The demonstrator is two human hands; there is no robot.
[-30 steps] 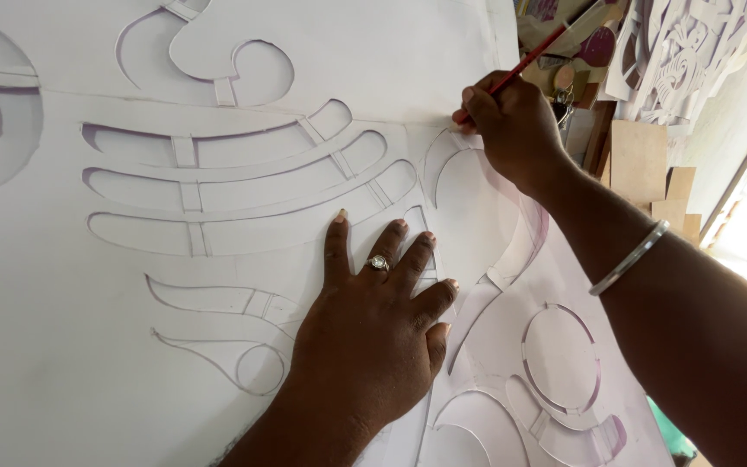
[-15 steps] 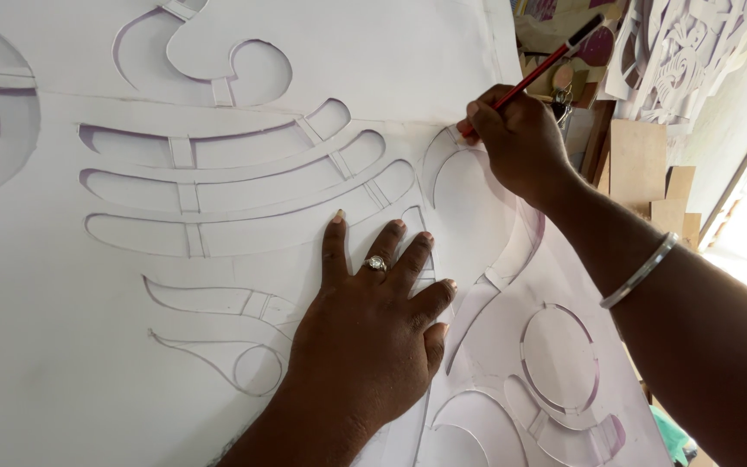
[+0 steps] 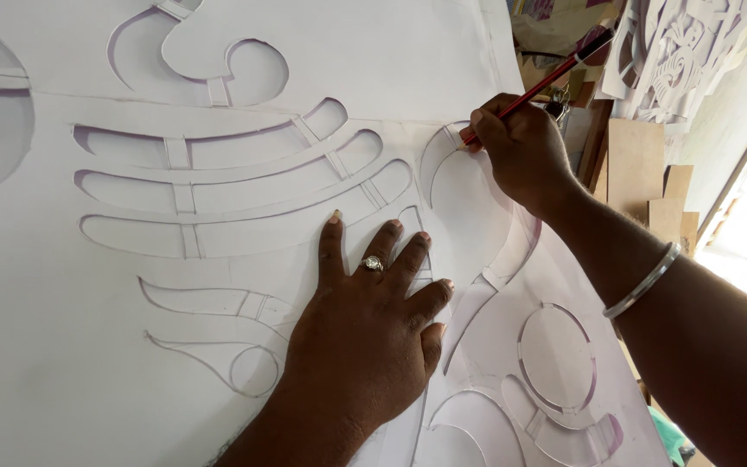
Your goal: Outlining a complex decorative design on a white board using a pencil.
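Head view: white cut-out stencil sheet [image 3: 244, 78] covers the worktable.

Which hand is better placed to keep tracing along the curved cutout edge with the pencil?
Right. The right hand holds the red pencil, tip at the white paper stencil's curved cutout edge; the left hand lies flat, pinning the sheet.

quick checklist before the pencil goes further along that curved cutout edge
1. Left hand flat on the white cut-out paper stencil: ok.
2. Right hand gripping the red pencil: ok.
3. Pencil tip on the curved cutout edge: ok, it looks to be touching.
4. Stencil lying flat near the tip: ok.
5. Traced line visible underneath: cannot tell.
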